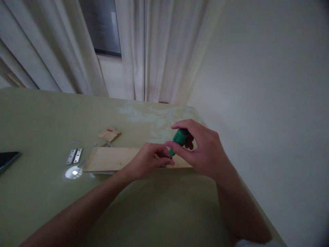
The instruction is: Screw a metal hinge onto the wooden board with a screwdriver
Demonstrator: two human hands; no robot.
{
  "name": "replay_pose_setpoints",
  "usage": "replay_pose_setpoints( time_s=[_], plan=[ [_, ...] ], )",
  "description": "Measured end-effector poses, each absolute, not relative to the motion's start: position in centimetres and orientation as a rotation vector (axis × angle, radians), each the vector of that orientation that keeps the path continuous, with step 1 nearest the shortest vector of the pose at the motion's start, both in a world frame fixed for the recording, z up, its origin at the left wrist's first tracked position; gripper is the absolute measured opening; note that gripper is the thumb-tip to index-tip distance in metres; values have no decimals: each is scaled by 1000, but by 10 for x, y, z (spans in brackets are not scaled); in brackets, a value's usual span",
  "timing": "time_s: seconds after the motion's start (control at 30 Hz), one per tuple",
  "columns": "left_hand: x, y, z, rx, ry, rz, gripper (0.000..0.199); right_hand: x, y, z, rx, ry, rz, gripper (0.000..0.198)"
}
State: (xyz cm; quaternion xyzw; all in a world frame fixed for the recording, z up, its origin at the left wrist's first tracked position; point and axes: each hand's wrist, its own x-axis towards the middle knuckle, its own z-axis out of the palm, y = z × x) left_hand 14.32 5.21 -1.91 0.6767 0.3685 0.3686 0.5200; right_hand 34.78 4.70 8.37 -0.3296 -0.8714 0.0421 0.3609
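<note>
My right hand is wrapped round the green and black handle of a screwdriver, tilted with its lower end toward the board. My left hand rests over the wooden board, thumb and fingertips pinched together close under the screwdriver. What those fingertips grip is hidden; a small metal piece shows partly beneath them at the board's front edge. The screwdriver's tip cannot be seen behind my left fingers.
Left of the board lies a metal hinge, with a loose screw behind it. Beyond the board is a crumpled brown packet. A dark flat object sits at the table's far left. A wall borders the table's right side.
</note>
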Motion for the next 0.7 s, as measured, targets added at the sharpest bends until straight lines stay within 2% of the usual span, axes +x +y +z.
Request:
replay_pose_setpoints(
  time_s=[0.07,0.2,0.43,0.6,0.7],
  plan=[
    [141,52,-16,1646,848,837,15,348,46,86,-840,-2249,128,28],
    [139,53,-15,1695,758,814,20,348,45,89,-783,-2311,177,43],
    [142,53,-17,1612,804,875,17,348,46,87,-910,-2287,206,35],
    [141,53,-16,1634,790,875,19,348,46,89,-839,-2296,222,47],
    [144,53,-17,1533,878,957,22,347,45,90,-874,-2287,251,43]
  ],
)
